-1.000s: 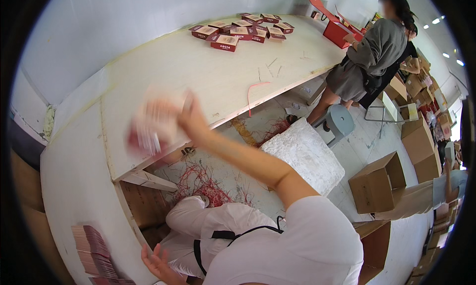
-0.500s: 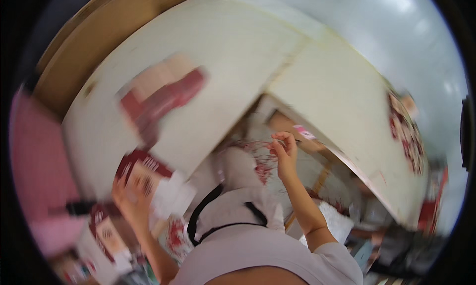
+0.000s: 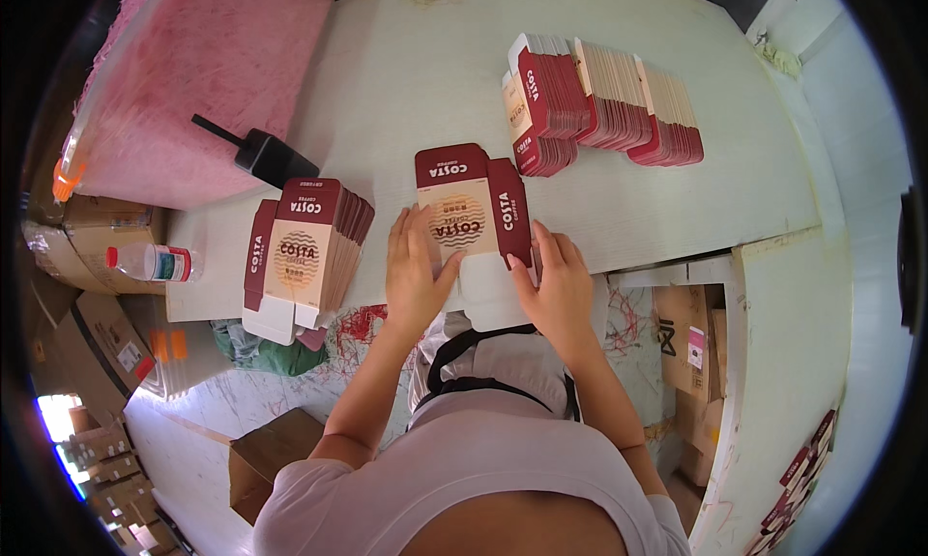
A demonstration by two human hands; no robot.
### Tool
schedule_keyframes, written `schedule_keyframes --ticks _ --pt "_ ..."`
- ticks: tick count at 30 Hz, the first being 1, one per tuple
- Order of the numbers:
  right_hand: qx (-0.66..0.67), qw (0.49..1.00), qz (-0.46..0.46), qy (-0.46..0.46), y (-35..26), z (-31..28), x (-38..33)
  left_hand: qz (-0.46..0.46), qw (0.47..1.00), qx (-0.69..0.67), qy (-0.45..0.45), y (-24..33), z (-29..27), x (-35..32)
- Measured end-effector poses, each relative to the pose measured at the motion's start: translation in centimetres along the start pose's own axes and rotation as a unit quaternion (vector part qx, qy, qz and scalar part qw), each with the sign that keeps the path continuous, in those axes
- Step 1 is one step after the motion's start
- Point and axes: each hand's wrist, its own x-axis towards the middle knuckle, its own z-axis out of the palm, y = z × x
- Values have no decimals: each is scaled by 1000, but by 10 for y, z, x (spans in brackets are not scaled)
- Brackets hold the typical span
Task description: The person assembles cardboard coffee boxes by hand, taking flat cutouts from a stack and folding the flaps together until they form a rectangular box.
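A flat folding carton, maroon and cream with a white lower flap, lies at the table's near edge in front of me. My left hand rests along its left side, fingers stretched out and thumb on the printed face. On the other side, my right hand has its thumb on the carton's maroon side panel and its fingers at the edge, closed on it. To the left stands a fanned stack of matching flat cartons, reaching the table edge. Farther off at the right lie more cartons in overlapping rows.
A black handled tool lies behind the left stack, against a pink, film-wrapped bulk. A red-capped bottle is at the far left. Cardboard boxes sit under the table at right; an open box is on the floor.
My view has swung round and steadied. Earlier, my left hand was at a carton on the left and my right hand was raised apart from it; now both are at the carton before me.
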Motion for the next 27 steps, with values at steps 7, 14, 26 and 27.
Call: schedule_keyframes --ticks 7,14,26,27 --pt "171 978 116 -24 -4 5 10 -23 999 -43 12 13 6 7" --pt "228 964 133 -22 10 13 16 -202 864 -456 66 12 -8 16" --pt "480 874 -24 75 -19 -47 19 -129 784 -562 -233 39 -23 29" --pt "473 876 -49 85 -14 -46 17 -116 803 -523 -262 45 -21 33"
